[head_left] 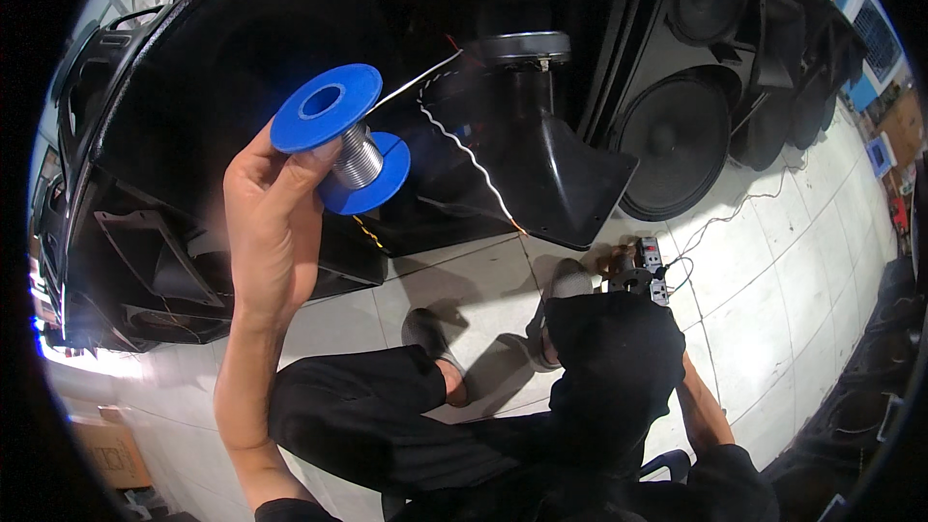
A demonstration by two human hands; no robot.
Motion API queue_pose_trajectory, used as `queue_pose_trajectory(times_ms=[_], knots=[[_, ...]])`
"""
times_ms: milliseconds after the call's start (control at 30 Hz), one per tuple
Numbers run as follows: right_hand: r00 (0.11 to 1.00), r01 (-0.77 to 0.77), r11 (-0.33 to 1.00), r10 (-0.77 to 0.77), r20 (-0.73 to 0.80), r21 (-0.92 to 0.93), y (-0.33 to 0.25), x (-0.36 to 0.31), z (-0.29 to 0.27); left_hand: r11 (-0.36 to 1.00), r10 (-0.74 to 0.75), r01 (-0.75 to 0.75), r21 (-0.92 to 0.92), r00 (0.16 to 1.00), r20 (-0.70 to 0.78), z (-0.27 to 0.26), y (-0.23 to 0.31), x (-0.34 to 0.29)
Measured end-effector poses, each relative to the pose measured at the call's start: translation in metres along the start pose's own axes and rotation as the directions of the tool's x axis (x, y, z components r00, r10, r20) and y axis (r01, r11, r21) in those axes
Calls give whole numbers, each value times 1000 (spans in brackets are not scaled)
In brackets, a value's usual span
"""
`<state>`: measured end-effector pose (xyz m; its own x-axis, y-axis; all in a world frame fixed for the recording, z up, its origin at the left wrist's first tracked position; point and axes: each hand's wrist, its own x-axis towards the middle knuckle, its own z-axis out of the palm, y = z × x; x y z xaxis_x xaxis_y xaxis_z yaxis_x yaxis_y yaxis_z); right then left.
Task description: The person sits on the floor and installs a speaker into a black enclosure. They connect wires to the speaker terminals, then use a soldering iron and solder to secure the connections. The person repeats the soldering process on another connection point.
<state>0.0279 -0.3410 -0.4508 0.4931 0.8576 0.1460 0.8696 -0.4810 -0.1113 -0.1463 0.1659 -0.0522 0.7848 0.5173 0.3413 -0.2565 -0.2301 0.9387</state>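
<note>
Tiled floor under speaker cabinets

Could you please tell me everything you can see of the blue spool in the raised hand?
The blue spool has two round blue flanges that look like plastic, joined by a core wound with shiny silver-grey wire, probably solder. The nearer flange faces the camera and shows a round centre hole; the far one is partly hidden behind it. The spool is tilted, held up in front of a black speaker cabinet. The left hand grips it from below, with fingertips on the near flange. A thin strand of wire leads off it to the right.

Left hand around blue solder spool
</note>
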Motion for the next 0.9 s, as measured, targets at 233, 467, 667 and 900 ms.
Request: queue_pose_trajectory(times_ms=[233, 467, 667, 900], knots=[[962, -120, 990, 134, -237, 73, -23, 45, -81, 1000, 7, -6, 14, 1000, -18, -1, 3, -2], [731, -33, 916, 294, -616, 399, -93, 123, -249, 999, -42, 42, 0, 999, -22, 7, 9, -2], [317, 481, 868, -39, -948, 125, -162, 122, -357, 994, -70, 64, -86, 995, -68, 13, 12, 0], [-109, 870, 467, -136, -985, -161, -217, 181, -392, 999, -32, 32, -1, 999, -13, -5, 10, -6]])
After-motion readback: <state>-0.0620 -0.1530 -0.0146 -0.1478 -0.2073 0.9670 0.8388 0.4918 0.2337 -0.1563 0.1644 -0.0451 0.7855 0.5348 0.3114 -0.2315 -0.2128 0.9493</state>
